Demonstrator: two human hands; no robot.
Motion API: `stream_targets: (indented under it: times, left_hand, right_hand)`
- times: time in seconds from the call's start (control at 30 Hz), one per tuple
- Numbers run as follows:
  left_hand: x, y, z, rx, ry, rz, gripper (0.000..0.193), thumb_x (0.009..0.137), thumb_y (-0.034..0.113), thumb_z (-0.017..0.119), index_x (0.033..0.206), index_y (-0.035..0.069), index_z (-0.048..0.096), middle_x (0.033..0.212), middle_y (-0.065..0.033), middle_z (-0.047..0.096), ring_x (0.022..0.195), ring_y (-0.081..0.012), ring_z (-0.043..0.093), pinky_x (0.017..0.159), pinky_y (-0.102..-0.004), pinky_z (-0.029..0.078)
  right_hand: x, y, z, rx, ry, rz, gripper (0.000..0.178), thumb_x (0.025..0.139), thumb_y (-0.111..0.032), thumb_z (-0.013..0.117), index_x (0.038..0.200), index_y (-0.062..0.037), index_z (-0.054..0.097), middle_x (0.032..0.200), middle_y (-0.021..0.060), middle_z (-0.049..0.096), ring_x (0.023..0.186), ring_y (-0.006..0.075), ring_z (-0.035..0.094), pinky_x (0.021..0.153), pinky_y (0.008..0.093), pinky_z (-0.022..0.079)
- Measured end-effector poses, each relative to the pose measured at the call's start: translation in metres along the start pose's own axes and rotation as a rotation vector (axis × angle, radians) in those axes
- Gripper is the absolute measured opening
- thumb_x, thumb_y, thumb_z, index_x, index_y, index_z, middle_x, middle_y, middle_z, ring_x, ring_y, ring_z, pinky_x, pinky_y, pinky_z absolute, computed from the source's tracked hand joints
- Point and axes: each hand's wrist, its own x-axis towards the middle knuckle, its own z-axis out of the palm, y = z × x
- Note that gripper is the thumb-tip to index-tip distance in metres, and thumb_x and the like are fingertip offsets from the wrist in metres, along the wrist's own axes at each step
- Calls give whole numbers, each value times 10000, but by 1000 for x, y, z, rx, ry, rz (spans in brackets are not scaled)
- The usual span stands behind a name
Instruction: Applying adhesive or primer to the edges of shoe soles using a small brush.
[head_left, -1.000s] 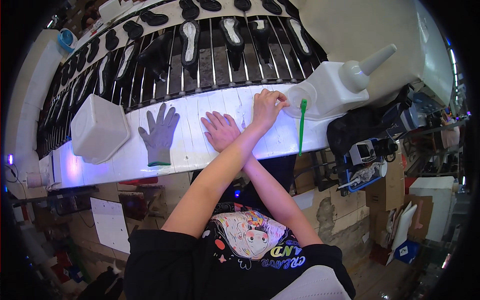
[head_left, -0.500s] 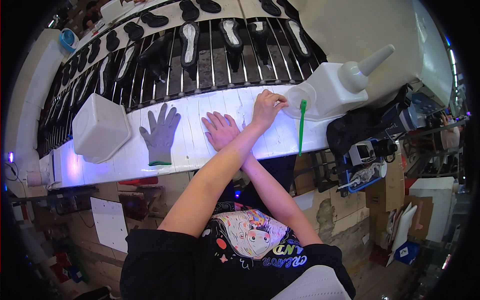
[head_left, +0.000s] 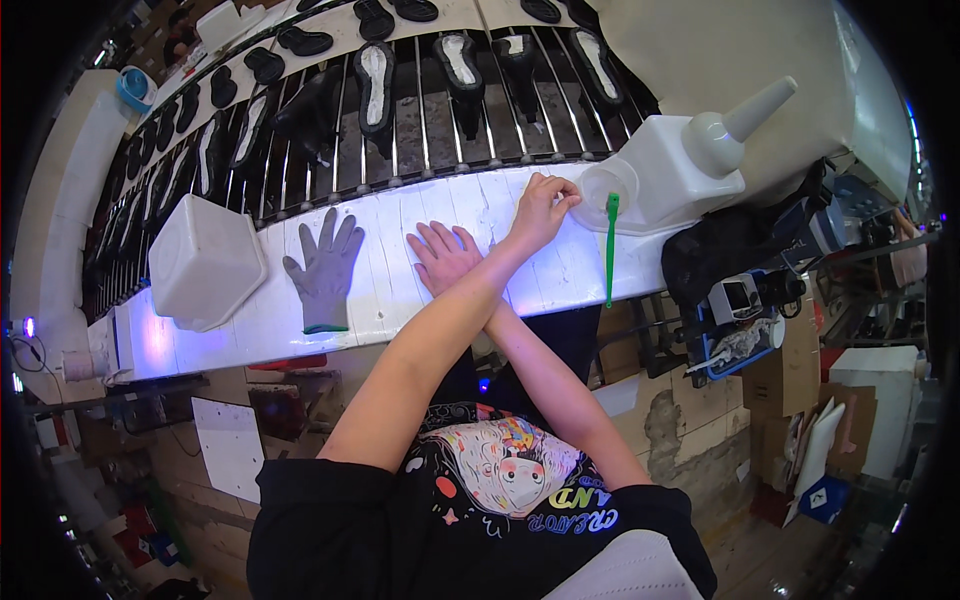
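My forearms are crossed, the left one over the right. My left hand (head_left: pixel 543 212) is at the right part of the white bench (head_left: pixel 390 290), its fingers curled and pinched beside the rim of a clear round cup (head_left: pixel 592 207); whether anything is between the fingertips is hidden. Flat on the bench lies my right hand (head_left: pixel 446 259), palm down with fingers spread. A green brush (head_left: pixel 610 258) leans on the cup, its handle pointing toward me. Left of my right hand rests a grey glove (head_left: pixel 325 272) with a green cuff.
A white plastic container (head_left: pixel 208 262) stands at left. A large white bottle (head_left: pixel 680 180) with a cone spout is behind the cup. Beyond the bench, black shoe soles (head_left: pixel 375 90) lie on a roller conveyor (head_left: pixel 425 150). Right of the bench is a black bag (head_left: pixel 700 250).
The view has shifted slightly, and the whole bench sits a little differently in the picture. Both hands keep nearly the same pose and place.
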Motion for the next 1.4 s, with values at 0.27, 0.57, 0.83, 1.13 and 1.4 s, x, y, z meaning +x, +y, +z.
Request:
stream_targets:
  times: [0.27, 0.57, 0.83, 1.13, 1.4]
  left_hand:
    - [1, -1, -3, -5, -158, -65, 157, 817, 163, 640, 840, 11, 607, 804, -86, 623, 813, -245, 535, 736, -358, 449]
    - [-15, 19, -7, 316, -123, 26, 167, 800, 201, 686, 795, 35, 670, 729, -97, 647, 740, -242, 600, 679, -361, 485]
    - [-14, 20, 3, 122, -67, -285, 174, 791, 191, 699, 824, 21, 679, 752, -104, 680, 728, -213, 648, 680, -327, 505]
    - [-17, 29, 2, 109, -39, -370, 145, 802, 174, 666, 832, 39, 707, 776, -110, 696, 726, -232, 675, 673, -332, 517]
    - [-16, 37, 0, 187, -57, -370, 168, 798, 227, 682, 846, 71, 724, 765, -88, 701, 710, -214, 678, 641, -314, 509]
  right_hand:
    - [2, -3, -7, -22, -18, 1, 463, 862, -256, 553, 1292, -101, 472, 1347, 92, 451, 1266, 238, 396, 1024, 437, 302]
    - [0, -4, -14, -26, -30, 12, 445, 872, -250, 551, 1282, -93, 480, 1347, 94, 453, 1268, 241, 395, 1030, 438, 303]
    - [2, -3, -14, -14, -47, 1, 430, 882, -258, 549, 1274, -94, 489, 1351, 87, 451, 1275, 236, 385, 1033, 434, 301]
    - [2, -3, -15, -2, -43, 13, 424, 882, -264, 549, 1268, -96, 501, 1346, 85, 459, 1268, 236, 392, 1034, 431, 302]
    - [1, -1, -11, 11, -38, 11, 430, 879, -289, 536, 1259, -91, 506, 1349, 92, 450, 1278, 238, 377, 1047, 451, 282]
